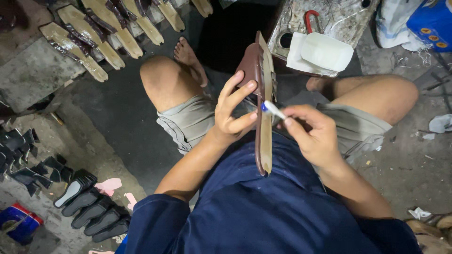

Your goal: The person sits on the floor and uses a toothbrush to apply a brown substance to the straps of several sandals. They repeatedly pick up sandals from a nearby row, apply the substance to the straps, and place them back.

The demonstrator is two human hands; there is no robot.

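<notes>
Two hands [235, 110] [313, 134] along sandal [264, 136] edge

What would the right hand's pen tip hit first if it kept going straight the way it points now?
The right hand aims its white pen leftward at the brown sandal sole held on edge by the left hand. The tip looks already against the sole; depth is unclear.

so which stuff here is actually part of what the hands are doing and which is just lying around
In use:
- brown sandal sole, held on edge by the left hand
- small white applicator, in the right hand

Lying about:
- row of tan sandals
- dark soles
- white container
- blue tin
</notes>
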